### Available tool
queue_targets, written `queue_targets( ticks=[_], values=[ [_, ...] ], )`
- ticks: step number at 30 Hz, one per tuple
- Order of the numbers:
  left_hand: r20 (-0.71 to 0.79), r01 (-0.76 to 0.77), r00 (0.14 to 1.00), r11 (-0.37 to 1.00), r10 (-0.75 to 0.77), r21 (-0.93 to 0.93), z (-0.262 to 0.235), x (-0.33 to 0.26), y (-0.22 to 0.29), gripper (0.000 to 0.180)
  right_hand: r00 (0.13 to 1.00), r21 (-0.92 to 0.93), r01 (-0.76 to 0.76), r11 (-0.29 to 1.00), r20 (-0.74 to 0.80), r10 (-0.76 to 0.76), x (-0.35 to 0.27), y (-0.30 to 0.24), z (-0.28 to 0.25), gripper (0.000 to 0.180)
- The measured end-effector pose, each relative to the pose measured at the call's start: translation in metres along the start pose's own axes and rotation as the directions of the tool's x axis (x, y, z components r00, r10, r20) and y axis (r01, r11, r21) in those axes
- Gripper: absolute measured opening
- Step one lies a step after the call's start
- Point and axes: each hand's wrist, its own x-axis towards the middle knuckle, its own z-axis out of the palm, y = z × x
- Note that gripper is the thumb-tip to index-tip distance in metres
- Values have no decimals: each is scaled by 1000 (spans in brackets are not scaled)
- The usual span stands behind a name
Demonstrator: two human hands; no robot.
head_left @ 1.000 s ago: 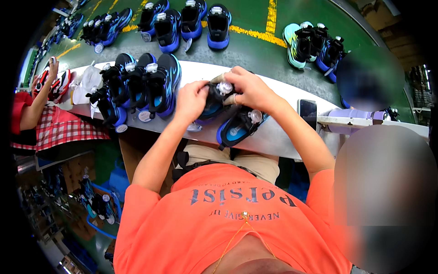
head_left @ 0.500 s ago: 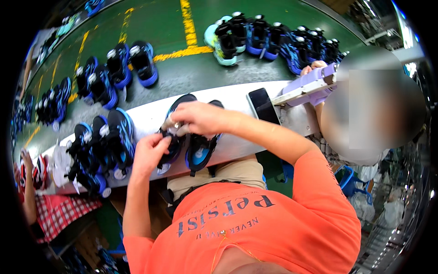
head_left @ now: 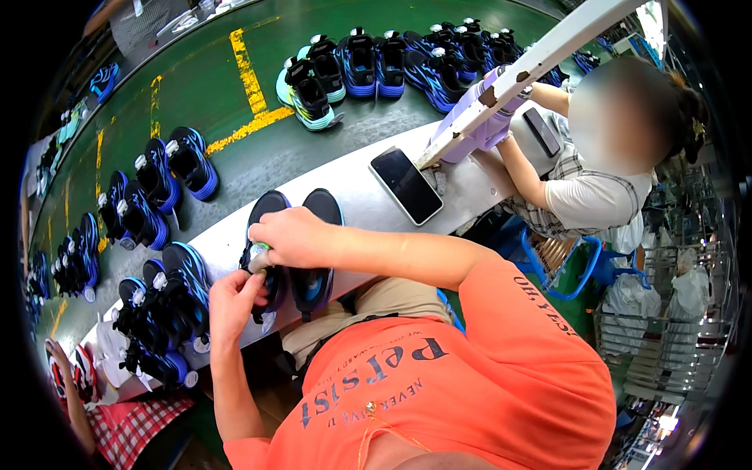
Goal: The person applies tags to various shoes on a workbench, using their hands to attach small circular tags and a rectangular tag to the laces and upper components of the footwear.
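A black-and-blue sneaker [head_left: 270, 202] lies on the pale bench in front of me, toe pointing away. Over its upper, my right hand [head_left: 288, 237] pinches a small round green-and-white piece [head_left: 259, 251] between its fingertips. My left hand [head_left: 233, 304] is closed at the near left side of that sneaker, thumb and fingers together; what they grip is too small to make out. Its mate, a second sneaker [head_left: 322, 207], stands close on the right, partly covered by my right forearm. A pale tag [head_left: 269, 321] hangs at the first sneaker's heel.
A dark-screened phone [head_left: 406, 186] lies on the bench [head_left: 356, 174]. Several sneakers cluster at its left [head_left: 186, 286]; more stand in rows across the green surface [head_left: 360, 66]. A co-worker [head_left: 603, 192] sits at the right behind a white metal bar [head_left: 540, 66] and a purple object [head_left: 474, 117].
The view has swung, so the bench tilts and the co-worker shows more fully. Both hands stay at the same sneaker; the round green-and-white piece now shows at my right fingertips.
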Motion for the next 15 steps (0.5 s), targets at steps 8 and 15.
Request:
queue_targets(
  ticks=[8,15],
  values=[
    [71,-520,845,781,530,347,10,15,37,24,991,181,-124,976,-19,130,-72,7,-25,32],
    [291,-621,783,660,549,424,9,24,52,28,992,253,-95,963,-52,112,-78,15,-30,25]
  ],
)
